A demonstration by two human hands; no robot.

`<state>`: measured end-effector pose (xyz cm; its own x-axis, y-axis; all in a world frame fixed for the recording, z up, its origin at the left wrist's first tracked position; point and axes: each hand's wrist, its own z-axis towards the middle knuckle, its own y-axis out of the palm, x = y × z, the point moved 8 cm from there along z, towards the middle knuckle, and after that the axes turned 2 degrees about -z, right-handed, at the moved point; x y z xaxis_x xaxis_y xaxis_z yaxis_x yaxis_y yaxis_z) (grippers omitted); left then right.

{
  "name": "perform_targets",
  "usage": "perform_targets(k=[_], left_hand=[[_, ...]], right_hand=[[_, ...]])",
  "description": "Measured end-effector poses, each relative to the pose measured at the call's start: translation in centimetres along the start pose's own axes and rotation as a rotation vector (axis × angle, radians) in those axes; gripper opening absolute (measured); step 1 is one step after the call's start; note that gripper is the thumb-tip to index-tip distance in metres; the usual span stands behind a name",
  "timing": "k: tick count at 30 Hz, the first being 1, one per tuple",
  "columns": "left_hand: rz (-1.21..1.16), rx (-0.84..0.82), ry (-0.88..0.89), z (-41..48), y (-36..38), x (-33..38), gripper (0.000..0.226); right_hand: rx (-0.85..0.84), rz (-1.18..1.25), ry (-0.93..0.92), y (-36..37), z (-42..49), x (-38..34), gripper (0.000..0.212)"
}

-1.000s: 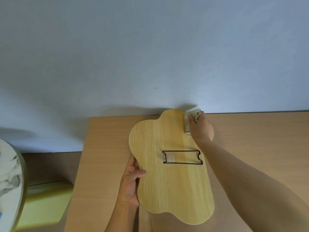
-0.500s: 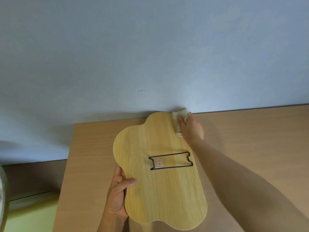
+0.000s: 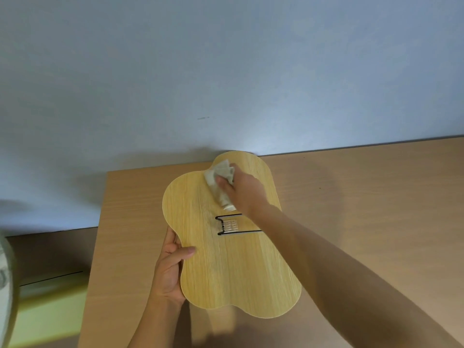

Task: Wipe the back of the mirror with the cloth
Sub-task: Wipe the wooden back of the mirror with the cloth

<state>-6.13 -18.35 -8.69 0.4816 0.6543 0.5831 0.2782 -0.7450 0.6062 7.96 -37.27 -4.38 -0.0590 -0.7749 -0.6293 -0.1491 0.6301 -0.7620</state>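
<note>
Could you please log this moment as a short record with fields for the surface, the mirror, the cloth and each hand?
surface: wooden table against a pale wall
mirror: lies back side up, wood-grain back, black wire stand folded flat
cloth: pale cloth pressed on the mirror's far part
right hand: right hand holds the cloth
left hand: left hand grips the mirror's left edge

— What stood behind the wooden table [image 3: 364, 197]?
— A plain pale-blue wall [image 3: 226, 71], flush against its far edge.
— And left of the table?
— Brown floor [image 3: 50, 252] and a yellow-green block [image 3: 50, 312].
</note>
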Motion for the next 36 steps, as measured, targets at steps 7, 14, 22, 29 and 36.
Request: perform_targets(k=[7, 14, 22, 29, 36], left_hand=[[-0.013, 0.016, 0.002, -0.1, -0.1, 0.1, 0.077], [0.009, 0.007, 0.012, -0.4, 0.5, 0.6, 0.079], [0.040, 0.011, 0.030, -0.8, 1.1, 0.9, 0.079], [0.052, 0.008, 0.039, -0.9, 1.6, 1.1, 0.079], [0.077, 0.010, 0.050, -1.1, 1.7, 1.2, 0.078]], right_hand=[[0.189, -0.108, 0.346, -4.1, -2.0, 13.5, 0.043], [0.357, -0.110, 0.371, -7.0, -3.6, 12.1, 0.044], [0.080, 0.050, 0.113, -1.0, -1.7, 4.3, 0.029], [0.276, -0.208, 0.392, -5.7, -4.8, 15.4, 0.041], [0.412, 0.133, 0.300, -7.8, -9.9, 9.6, 0.037]])
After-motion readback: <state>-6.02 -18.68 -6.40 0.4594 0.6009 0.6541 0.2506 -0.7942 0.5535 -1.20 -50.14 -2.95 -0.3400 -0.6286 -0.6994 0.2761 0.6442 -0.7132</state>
